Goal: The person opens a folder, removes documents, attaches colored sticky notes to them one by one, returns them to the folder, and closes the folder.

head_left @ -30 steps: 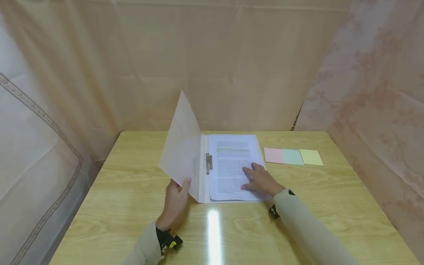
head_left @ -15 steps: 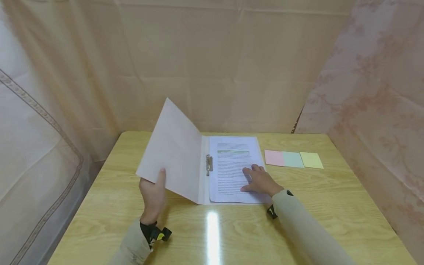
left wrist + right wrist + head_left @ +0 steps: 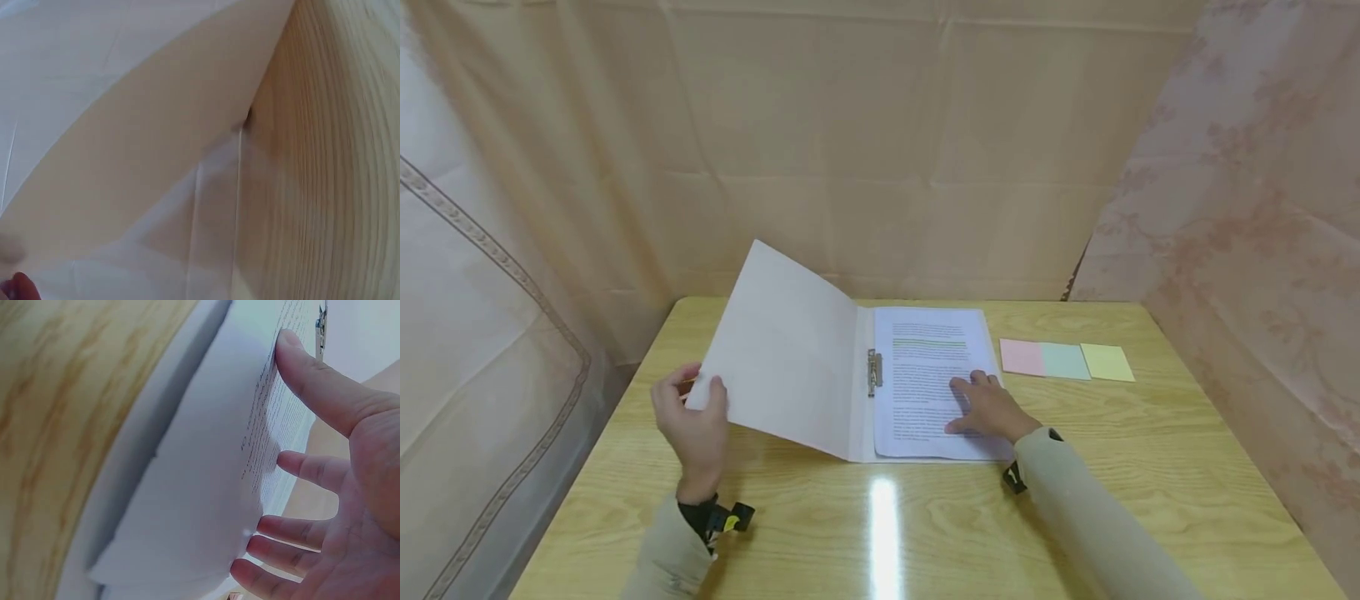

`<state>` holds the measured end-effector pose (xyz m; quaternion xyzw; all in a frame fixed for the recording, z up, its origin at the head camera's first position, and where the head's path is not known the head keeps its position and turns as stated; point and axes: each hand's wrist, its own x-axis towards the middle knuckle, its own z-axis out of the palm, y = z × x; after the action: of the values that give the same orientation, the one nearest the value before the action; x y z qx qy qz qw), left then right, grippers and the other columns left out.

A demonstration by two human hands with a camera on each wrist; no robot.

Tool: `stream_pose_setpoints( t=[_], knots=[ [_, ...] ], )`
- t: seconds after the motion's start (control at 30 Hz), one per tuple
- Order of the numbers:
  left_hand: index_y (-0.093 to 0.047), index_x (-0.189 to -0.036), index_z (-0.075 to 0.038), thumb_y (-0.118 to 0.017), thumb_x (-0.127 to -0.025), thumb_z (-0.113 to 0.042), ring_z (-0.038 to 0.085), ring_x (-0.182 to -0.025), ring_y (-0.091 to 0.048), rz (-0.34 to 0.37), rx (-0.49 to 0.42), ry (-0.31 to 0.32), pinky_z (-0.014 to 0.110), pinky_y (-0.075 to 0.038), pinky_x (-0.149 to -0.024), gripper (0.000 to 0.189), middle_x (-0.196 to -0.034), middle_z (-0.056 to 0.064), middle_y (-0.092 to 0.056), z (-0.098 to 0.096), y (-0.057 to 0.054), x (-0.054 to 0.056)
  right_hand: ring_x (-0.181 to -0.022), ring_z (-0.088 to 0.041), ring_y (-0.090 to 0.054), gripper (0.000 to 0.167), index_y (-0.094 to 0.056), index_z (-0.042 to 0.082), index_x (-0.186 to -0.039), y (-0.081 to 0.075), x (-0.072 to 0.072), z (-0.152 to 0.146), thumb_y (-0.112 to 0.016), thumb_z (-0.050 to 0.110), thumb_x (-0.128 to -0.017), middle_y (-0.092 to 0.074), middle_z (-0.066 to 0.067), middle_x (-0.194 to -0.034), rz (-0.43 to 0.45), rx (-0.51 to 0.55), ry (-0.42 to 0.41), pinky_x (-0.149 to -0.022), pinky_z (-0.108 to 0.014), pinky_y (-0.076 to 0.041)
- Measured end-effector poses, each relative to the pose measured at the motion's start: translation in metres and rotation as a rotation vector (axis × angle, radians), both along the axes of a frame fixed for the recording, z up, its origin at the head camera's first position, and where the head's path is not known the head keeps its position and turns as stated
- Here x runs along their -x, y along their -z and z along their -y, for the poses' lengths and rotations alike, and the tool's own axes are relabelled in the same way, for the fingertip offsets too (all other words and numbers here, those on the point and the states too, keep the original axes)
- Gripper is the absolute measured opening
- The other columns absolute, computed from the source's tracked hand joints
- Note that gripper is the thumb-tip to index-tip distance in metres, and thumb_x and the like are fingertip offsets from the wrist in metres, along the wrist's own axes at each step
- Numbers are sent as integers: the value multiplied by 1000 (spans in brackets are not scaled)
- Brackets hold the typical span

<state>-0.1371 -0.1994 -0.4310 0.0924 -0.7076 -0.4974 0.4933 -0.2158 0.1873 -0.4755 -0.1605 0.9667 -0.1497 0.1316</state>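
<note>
A white folder [image 3: 790,350] lies spread on the table, its left cover tilted up off the wood. My left hand [image 3: 694,421] grips that cover near its lower left corner, thumb on the inner face and fingers behind it. On the folder's right side rests a stack of printed sheets [image 3: 917,392], with a green highlighted line near the top. My right hand [image 3: 992,408] rests its spread fingertips on these sheets; the right wrist view shows the thumb [image 3: 319,381] and fingers touching the paper. A metal clip [image 3: 874,372] sits along the spine, left of the sheets.
Right of the folder lie a pink sticky-note pad [image 3: 1022,357], a light green one [image 3: 1064,361] and a yellow one [image 3: 1107,362] in a row. The wooden table [image 3: 820,533] meets a beige curtain [image 3: 880,167] at the back. Patterned cloth hangs on the right.
My left hand has moved left and swung the folder's cover further down and outward. The right hand stays on the sheets.
</note>
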Motion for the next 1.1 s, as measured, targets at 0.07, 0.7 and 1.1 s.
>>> stream_pose_setpoints(
  t=[0.07, 0.7, 1.1],
  knots=[
    [-62, -100, 11, -63, -80, 6, 5, -91, -46, 36, 82, -15, 18, -33, -82, 21, -91, -3, -52, 7, 1, 0, -124, -44, -41, 86, -46, 8, -143, -1, 0, 1, -79, 48, -74, -40, -28, -142, 4, -2, 0, -100, -60, -41],
    [-68, -107, 2, -63, -88, -17, 48, -108, -53, 920, 813, 293, 58, -45, -88, 27, -117, 29, -62, 26, -6, 19, -125, -47, -41, 87, -45, 6, -144, -7, 2, 3, -79, 46, -75, -39, -29, -142, 0, 3, 4, -100, -62, -39],
    [-63, -118, 5, -60, -94, -19, 46, -118, -52, 915, 880, 725, 56, -40, -101, 34, -124, 27, -60, 7, 3, 37, -124, -46, -41, 87, -46, 7, -143, 1, -3, 7, -80, 47, -74, -40, -29, -143, 4, -1, -6, -100, -61, -40]
  ],
)
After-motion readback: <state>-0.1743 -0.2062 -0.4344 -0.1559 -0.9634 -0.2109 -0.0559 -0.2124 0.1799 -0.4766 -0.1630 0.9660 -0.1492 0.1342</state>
